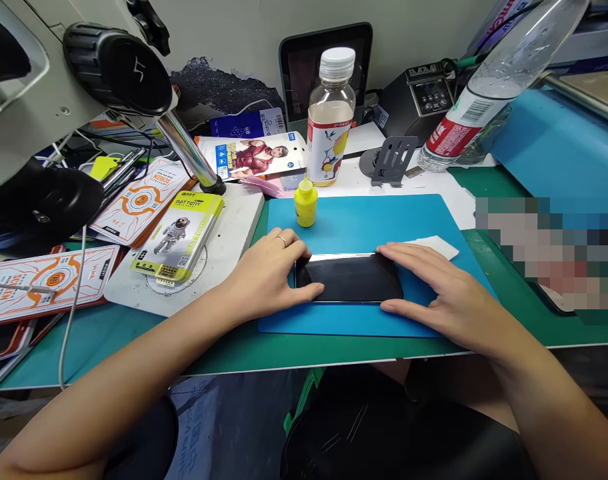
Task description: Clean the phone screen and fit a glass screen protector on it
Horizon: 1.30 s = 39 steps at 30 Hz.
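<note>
A black smartphone (351, 279) lies flat, screen up, on a blue work mat (289, 320). My left hand (267, 273) grips its left end, the thumb resting over the near part of the screen and the fingers at the far left corner. At the other end, my right hand (444, 293) spans the phone with fingertips on the far edge and the thumb by the near edge. A white piece of paper or cloth (437, 247) sits just behind my right hand. Beyond the phone stands a small yellow bottle (305, 203).
A microscope (104, 73) overhangs the left side, above its pale base (234, 227) with battery boxes (179, 233). Orange-and-white screen boxes (49, 280) and a white cable (74, 313) lie further left. A drink bottle (331, 120), a phone stand (394, 160) and a water bottle (464, 120) stand behind.
</note>
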Each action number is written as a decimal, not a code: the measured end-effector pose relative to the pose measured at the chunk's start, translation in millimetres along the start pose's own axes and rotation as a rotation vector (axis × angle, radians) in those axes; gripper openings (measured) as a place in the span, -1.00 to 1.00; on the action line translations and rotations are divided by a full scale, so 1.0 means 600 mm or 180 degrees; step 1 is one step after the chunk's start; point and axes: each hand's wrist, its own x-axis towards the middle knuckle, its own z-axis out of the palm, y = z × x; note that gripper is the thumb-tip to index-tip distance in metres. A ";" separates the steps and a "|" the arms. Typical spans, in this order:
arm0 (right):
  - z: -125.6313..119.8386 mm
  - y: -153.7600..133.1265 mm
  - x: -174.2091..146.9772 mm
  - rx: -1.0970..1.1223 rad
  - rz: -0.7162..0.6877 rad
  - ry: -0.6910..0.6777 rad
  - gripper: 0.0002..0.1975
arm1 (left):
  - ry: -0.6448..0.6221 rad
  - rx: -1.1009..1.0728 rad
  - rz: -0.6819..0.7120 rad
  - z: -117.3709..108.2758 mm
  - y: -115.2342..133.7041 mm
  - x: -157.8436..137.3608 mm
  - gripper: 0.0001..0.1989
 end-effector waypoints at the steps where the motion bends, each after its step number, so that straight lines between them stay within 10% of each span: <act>1: 0.001 0.000 0.001 0.0004 -0.0002 0.0007 -0.36 | 0.0014 -0.0007 -0.0041 0.001 0.001 0.000 -0.64; 39: 0.001 -0.002 0.002 0.0063 0.0129 0.0005 -0.34 | 0.0052 0.0089 0.0273 0.001 -0.003 0.002 -0.65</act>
